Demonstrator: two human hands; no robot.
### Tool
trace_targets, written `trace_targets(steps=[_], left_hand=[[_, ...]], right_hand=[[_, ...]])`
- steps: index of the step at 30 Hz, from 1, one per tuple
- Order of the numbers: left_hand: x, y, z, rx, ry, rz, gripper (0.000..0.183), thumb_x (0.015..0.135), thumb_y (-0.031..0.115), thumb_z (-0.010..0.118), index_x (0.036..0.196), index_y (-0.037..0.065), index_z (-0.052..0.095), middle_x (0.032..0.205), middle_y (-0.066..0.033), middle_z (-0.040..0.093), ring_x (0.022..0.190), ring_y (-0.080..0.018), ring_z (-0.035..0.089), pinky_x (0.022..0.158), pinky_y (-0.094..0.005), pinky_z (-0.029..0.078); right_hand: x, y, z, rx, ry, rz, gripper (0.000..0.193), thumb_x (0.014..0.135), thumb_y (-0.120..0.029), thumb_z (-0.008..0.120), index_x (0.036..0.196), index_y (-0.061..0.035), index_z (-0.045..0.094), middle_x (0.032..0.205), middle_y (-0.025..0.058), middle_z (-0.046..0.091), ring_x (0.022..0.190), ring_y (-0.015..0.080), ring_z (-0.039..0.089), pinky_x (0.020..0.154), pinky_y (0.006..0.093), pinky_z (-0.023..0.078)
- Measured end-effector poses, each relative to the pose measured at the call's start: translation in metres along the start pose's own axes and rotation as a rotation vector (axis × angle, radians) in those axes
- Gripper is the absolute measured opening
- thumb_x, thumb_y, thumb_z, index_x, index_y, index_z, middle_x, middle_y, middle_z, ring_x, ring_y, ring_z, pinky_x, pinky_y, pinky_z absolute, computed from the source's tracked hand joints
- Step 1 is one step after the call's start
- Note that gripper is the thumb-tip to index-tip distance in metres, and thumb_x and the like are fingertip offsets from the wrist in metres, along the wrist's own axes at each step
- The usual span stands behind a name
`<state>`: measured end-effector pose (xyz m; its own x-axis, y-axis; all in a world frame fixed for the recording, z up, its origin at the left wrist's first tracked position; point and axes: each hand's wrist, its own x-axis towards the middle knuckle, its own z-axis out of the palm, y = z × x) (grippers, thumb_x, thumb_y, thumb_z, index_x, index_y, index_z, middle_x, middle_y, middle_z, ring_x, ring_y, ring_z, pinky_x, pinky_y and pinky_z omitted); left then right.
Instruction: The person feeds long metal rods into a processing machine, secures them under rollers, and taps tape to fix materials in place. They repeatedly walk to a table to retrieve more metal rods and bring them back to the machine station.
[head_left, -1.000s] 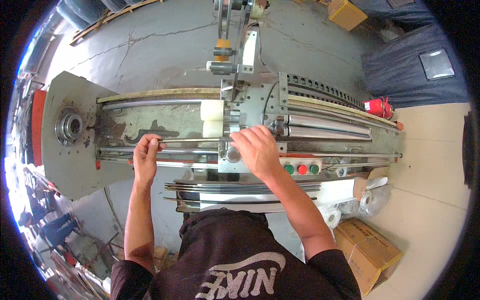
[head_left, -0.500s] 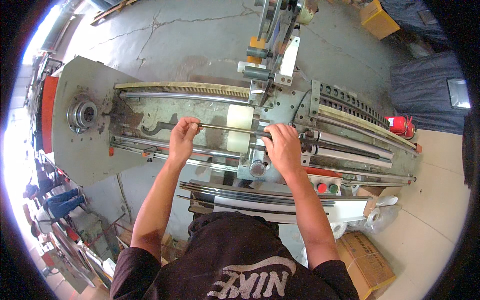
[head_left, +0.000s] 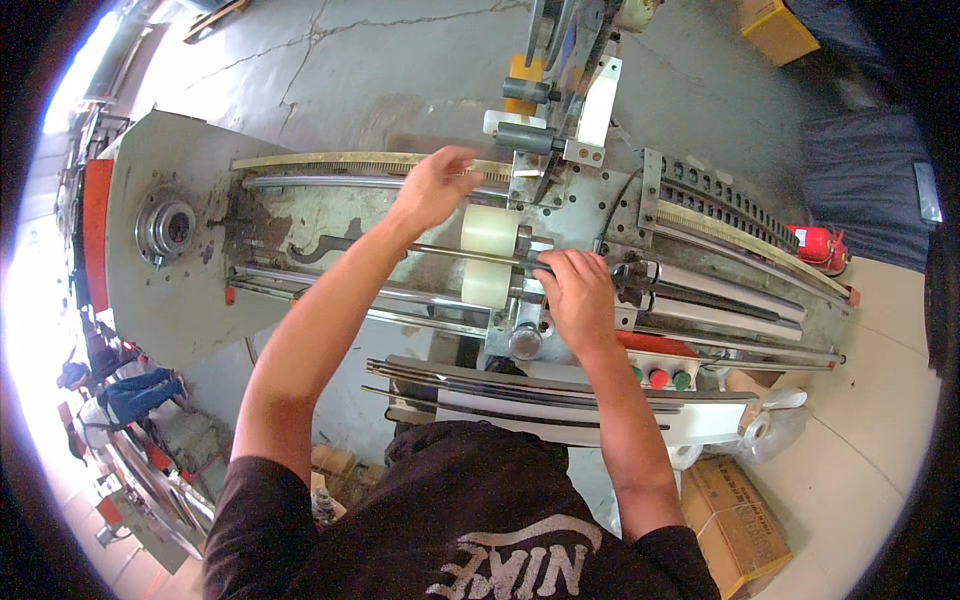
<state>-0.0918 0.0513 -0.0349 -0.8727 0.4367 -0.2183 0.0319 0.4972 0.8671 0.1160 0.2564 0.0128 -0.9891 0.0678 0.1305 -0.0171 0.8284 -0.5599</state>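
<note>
Where the right hand [head_left: 578, 298] closes palm-down over the thin steel rod [head_left: 440, 250] at centre frame, the white roller [head_left: 490, 256] sits just to its left, threaded on that rod and nearly touching the fingertips. Rod: long axis running left to right across the frame, tilted slightly down toward the right, passing through the roller's core. Roller: translucent white, short cylinder, axis along the rod. Left hand [head_left: 432, 186]: above and left of the roller, fingers loosely curled and resting on or just over the toothed pale strip [head_left: 330, 160] along the machine's upper edge; whether it grips anything cannot be told. The right hand is the nearer one to the roller. Machine frame [head_left: 170, 300]: grey plate, long, lying across the middle of the frame, with a round bearing hub [head_left: 166, 226] at its left end. Push buttons [head_left: 658, 378]: red and green caps, lower right of the right hand. Fire extinguisher [head_left: 818, 246]: red, right edge. Cardboard box [head_left: 736, 520]: brown, lower right, on the pale floor. Second box [head_left: 778, 30]: yellow-brown, upper right. Orange block [head_left: 524, 80] with white bracket [head_left: 598, 100]: top centre, above the roller.
</note>
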Motion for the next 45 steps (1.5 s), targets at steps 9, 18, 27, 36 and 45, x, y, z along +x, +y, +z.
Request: trace_targets(steps=[9,18,27,36,45], left_hand=[[0.081,-0.016,0.053,-0.109,-0.192,-0.083,0.046,0.088,0.028,0.084,0.123,0.001,0.071,0.11,-0.0094,0.076,0.097,-0.0176,0.066,0.091,-0.0352,0.053],[0.025,-0.021,-0.015,-0.295,-0.43,-0.405,0.024,0.102,0.028,0.07,0.11,0.005,0.072,0.099,-0.0029,0.074,0.092,-0.012,0.069,0.088,-0.0281,0.056],[-0.035,-0.043,-0.051,-0.392,-0.636,-0.514,0.025,0.1,0.023,0.074,0.115,0.004,0.072,0.107,-0.0065,0.076,0.096,-0.0175,0.073,0.079,-0.0302,0.059],[-0.036,-0.036,-0.03,-0.216,-0.637,-0.633,0.026,0.095,0.02,0.078,0.115,0.005,0.072,0.104,-0.0049,0.074,0.09,-0.0158,0.071,0.082,-0.0313,0.06],[-0.05,-0.005,-0.024,-0.228,-0.668,-0.552,0.031,0.092,0.012,0.079,0.118,0.002,0.067,0.102,-0.0079,0.073,0.09,-0.0185,0.07,0.083,-0.0348,0.06]], right_hand=[[0.003,0.003,-0.001,0.089,-0.001,0.01,0.022,0.086,-0.012,0.078,0.105,-0.007,0.068,0.104,0.0094,0.07,0.1,0.0339,0.064,0.097,0.0456,0.047],[-0.01,-0.004,-0.011,0.105,0.039,-0.037,0.027,0.083,-0.01,0.08,0.107,-0.0079,0.069,0.103,0.0089,0.069,0.101,0.0325,0.063,0.097,0.0462,0.047],[-0.012,-0.013,-0.019,0.115,0.08,-0.05,0.028,0.081,-0.01,0.081,0.106,-0.0077,0.071,0.103,0.0091,0.07,0.102,0.0333,0.063,0.097,0.0464,0.048],[-0.019,-0.013,-0.019,0.101,0.025,-0.059,0.031,0.08,-0.011,0.082,0.108,-0.0081,0.069,0.102,0.0083,0.07,0.1,0.031,0.066,0.099,0.0468,0.048],[-0.021,-0.013,-0.021,0.142,0.033,-0.06,0.027,0.08,-0.01,0.082,0.104,-0.0073,0.071,0.099,0.0075,0.07,0.097,0.0302,0.065,0.095,0.0446,0.05]])
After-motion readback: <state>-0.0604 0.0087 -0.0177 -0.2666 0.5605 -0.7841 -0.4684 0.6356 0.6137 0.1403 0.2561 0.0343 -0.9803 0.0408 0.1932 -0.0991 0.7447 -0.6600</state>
